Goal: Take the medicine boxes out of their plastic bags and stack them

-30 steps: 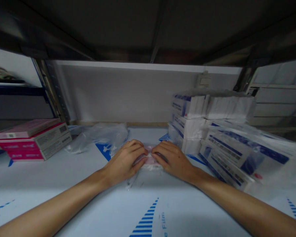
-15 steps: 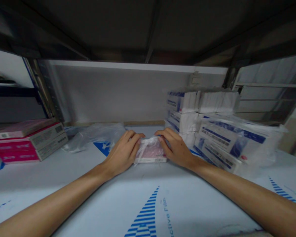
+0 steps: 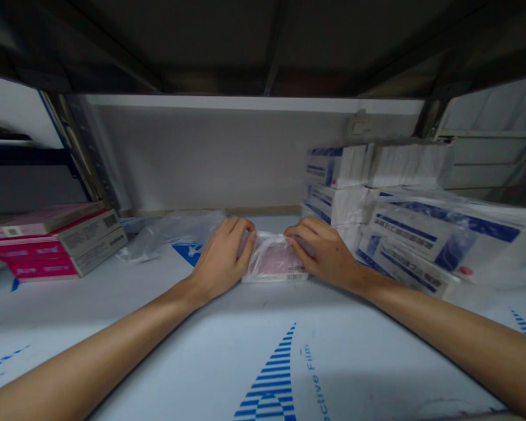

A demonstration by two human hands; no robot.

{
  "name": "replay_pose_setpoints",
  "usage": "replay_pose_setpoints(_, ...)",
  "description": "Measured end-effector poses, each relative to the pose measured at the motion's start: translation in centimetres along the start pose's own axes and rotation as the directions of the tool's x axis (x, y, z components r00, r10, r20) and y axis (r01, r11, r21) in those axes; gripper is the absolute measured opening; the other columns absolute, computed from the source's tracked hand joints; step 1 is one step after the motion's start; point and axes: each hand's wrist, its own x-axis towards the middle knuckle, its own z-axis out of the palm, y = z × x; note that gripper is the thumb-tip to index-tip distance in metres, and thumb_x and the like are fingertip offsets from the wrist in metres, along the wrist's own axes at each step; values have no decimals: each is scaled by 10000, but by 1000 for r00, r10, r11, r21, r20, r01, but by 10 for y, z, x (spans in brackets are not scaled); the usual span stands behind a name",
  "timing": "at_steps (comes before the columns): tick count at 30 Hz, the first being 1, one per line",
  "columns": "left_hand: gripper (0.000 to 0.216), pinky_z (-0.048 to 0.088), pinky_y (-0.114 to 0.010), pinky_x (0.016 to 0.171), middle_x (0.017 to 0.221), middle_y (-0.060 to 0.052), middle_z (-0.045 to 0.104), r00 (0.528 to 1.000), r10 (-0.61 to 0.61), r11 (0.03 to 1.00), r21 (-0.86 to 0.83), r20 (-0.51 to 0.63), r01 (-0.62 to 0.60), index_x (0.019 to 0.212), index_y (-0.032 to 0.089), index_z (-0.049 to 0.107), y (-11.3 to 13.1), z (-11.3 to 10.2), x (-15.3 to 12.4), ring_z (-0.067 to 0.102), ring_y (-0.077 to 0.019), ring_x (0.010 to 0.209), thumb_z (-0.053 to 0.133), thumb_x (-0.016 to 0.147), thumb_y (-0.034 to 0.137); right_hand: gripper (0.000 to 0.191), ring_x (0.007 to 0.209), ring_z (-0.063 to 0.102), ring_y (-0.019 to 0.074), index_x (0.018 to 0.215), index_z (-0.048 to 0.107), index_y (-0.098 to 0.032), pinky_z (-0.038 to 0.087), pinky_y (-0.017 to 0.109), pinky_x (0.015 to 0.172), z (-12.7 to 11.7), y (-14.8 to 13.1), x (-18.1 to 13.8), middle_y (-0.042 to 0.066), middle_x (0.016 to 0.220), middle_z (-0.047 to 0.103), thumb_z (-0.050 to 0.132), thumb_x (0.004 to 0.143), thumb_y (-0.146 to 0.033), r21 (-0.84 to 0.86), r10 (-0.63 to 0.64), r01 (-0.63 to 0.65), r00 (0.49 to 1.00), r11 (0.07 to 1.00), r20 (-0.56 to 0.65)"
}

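A small pink-and-white box point(image 3: 274, 266) lies on the film-covered shelf in front of me, with a clear plastic bag point(image 3: 269, 241) over it. My left hand point(image 3: 225, 257) has its thumb and fingers pinched on the bag at the box's left side. On the opposite side my right hand point(image 3: 326, 254) grips the bag near the top right corner, fingers bent inward. The plastic is drawn between the two hands. Both hands cover the box's ends, and a barcode shows on its front edge.
Pink-and-white boxes point(image 3: 44, 260) are stacked at the left. A crumpled clear bag point(image 3: 158, 234) lies behind my left hand. Several blue-and-white cartons point(image 3: 403, 234), some in plastic, are stacked at the right. A dark upper shelf point(image 3: 210, 52) hangs low overhead.
The view has shifted slightly, so the stacks sit a little higher in it. Both hands stay at the box, and the plastic between them looks more spread out.
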Motion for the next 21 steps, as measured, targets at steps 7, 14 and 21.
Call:
replay_pose_setpoints(7, 225, 439, -394, 978, 1132, -89, 605, 998, 63, 998, -14, 23, -62, 1170, 169, 560, 7, -4, -1, 541, -235, 1091, 503, 972, 258, 125, 878, 608, 218, 981, 601, -165, 495, 365, 808, -2, -7, 1, 87, 920, 655, 484, 959, -205, 39, 5, -3, 999, 999, -31)
replay_pose_setpoints(14, 130, 451, -385, 929, 1059, -91, 608, 991, 104, 995, -11, 82, -103, 1030, 152, 580, 10, -2, -1, 544, -234, 1031, 484, 969, 215, 153, 896, 629, 218, 1063, 603, -160, 494, 366, 823, -2, -7, 1, 84, 956, 689, 499, 961, -209, 12, -63, 64, 998, 998, -16)
replay_pose_setpoints(21, 151, 459, -375, 889, 977, -67, 611, 996, -48, 994, -105, -77, 39, 993, 167, 559, 8, -3, -1, 569, -214, 963, 419, 1003, 222, 279, 873, 604, 220, 1164, 587, -145, 498, 367, 795, -1, -4, 0, 90, 947, 651, 460, 916, -127, -4, 14, -14, 999, 1000, -30)
